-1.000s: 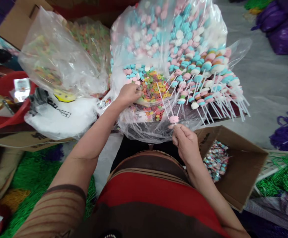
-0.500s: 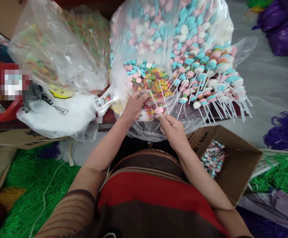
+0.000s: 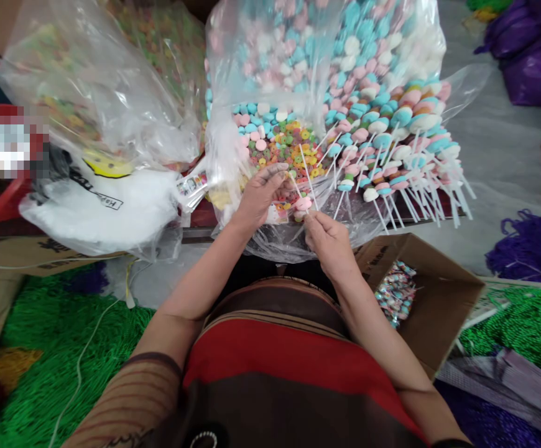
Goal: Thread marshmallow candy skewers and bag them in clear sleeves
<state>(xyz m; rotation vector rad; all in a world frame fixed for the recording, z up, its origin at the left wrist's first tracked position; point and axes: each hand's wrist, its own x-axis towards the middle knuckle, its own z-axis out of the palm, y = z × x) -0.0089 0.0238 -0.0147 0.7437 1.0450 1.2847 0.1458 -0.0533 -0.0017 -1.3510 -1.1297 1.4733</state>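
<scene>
Right hand (image 3: pixel 329 239): pinching a white stick (image 3: pixel 295 187) just below a pink sweet (image 3: pixel 303 203) threaded on it. The stick leans toward eleven o'clock. Left hand (image 3: pixel 265 191): fingertips drawn narrow at the stick's upper end, apparently around a small ring gummy (too small and blurred to certify).

Position: the stick and its sweet lie between the two hands, with loose ring gummies (image 3: pixel 290 137) at twelve o'clock from them and loose disc sweets (image 3: pixel 253 119) at eleven. Loaded skewers (image 3: pixel 422 121) lie heaped at two o'clock, most with their sticks toward the wearer. A cardboard box (image 3: pixel 452 292) containing wrapped sweets (image 3: pixel 396 289) stands at four o'clock.

Assessment: the step in hand is judged to be threading a ring above the pink sweet. The next move calls for a firm right pinch, the hole kept in line with the tip, and a straight push down until the ring seats. Pressing too hard could drive the sweet down the stick. The layered skewers suggest that another disc belongs above the ring.
</scene>
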